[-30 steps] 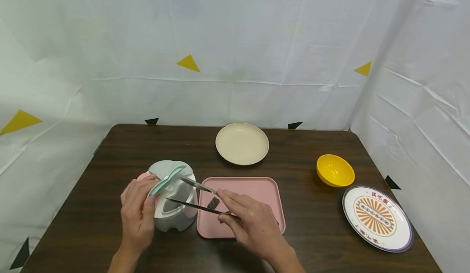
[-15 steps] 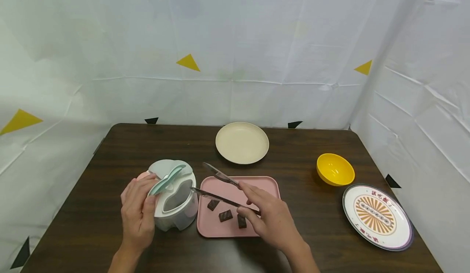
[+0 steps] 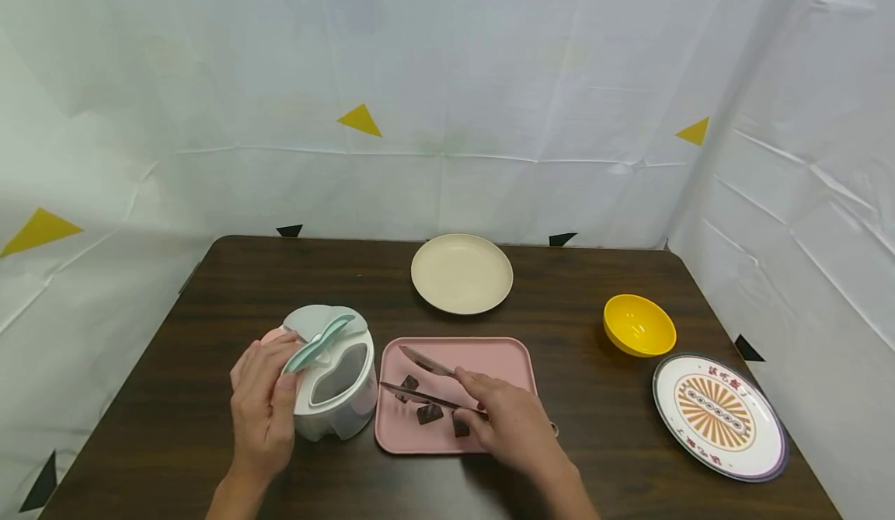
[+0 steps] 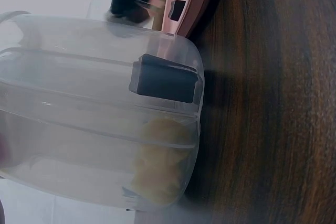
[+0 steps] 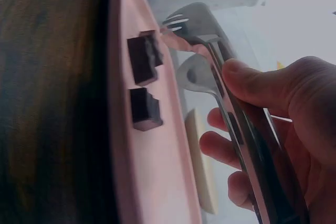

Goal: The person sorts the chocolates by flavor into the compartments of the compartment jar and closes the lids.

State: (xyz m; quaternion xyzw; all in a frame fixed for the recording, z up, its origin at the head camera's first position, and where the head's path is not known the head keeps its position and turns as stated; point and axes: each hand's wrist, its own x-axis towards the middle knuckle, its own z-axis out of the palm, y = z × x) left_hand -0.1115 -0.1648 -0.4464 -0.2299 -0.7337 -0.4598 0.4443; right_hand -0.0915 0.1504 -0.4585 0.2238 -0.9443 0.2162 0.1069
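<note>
My left hand [image 3: 262,407] grips the side of a white, see-through compartment box [image 3: 325,423] and holds its mint flip lid [image 3: 318,347] raised over an opening. Through the box wall in the left wrist view show one dark chocolate piece [image 4: 164,78] and some pale yellow lumps [image 4: 160,161]. Metal serving tongs [image 3: 428,362], one end slotted like a fork and the other spoon-shaped, are held in my right hand [image 3: 513,427]. The tongs' arms are spread over a pink tray [image 3: 496,355], where chocolate pieces [image 3: 430,413] lie near its left front part.
Beyond the tray sits a cream plate [image 3: 461,273]. A yellow bowl [image 3: 639,326] stands at the right, with a patterned white plate [image 3: 720,417] by the table's right edge. White sheeting [image 3: 447,77] hangs behind and beside the dark wooden table [image 3: 336,271].
My right hand has drawn the tongs from above the box opening rightward, then lowered them over the tray's chocolate pieces. My left hand stays on the box and lid.
</note>
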